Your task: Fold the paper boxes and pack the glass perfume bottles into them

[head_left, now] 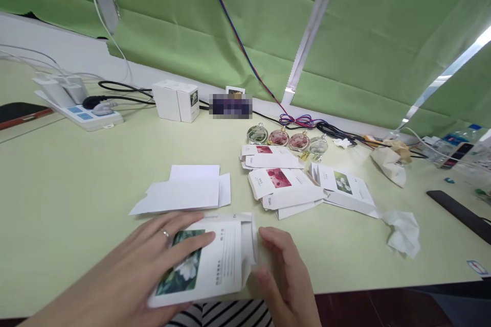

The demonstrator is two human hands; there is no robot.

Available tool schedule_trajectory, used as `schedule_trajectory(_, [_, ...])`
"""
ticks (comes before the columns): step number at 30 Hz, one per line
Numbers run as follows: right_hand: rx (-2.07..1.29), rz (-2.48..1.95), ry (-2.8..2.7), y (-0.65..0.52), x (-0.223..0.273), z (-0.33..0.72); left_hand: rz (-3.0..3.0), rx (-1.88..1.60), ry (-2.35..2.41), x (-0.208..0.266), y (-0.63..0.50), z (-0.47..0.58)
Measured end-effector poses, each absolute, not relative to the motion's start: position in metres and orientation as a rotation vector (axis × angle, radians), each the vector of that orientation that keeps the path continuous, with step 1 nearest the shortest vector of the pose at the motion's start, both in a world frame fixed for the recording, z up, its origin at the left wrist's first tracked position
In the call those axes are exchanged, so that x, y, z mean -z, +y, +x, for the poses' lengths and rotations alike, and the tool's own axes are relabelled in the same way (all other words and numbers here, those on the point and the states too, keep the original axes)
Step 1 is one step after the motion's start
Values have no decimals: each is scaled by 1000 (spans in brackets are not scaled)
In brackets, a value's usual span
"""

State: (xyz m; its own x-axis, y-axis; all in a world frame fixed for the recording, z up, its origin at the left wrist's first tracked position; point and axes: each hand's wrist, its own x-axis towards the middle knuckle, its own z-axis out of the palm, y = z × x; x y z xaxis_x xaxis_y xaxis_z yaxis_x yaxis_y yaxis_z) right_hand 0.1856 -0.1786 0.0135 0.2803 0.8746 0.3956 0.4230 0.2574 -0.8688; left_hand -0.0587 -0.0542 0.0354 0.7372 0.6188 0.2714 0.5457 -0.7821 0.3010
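My left hand (164,255), a ring on one finger, is closed around a white perfume box (226,260) with a white-flower picture and green leaves. Its flaps stick out at the right end, towards my right hand (286,271). That hand is open, thumb and fingers apart, its thumb close to the flaps; I cannot tell whether it touches them. Just beyond the box lies an unfolded white card piece (184,189). Flattened cartons with red pictures (284,186) and one with a white flower (345,189) lie to the right.
Several round glass perfume bottles (278,138) stand in a row behind the cartons. White boxes (176,102) and a power strip (86,115) are at the back left. Crumpled tissue (402,232) lies right. Cables (333,133) run along the green curtain (172,5).
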Motion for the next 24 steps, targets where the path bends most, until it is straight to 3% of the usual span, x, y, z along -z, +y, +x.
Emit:
schedule_trajectory(9, [-912,-1691,-1442,-166,-49,205,2364,-610,984,-31,-65,-40])
schedule_trajectory(24, [-1014,-1753,-1481,-157,-58,215,2258,-482,1034,-38,-51,-40])
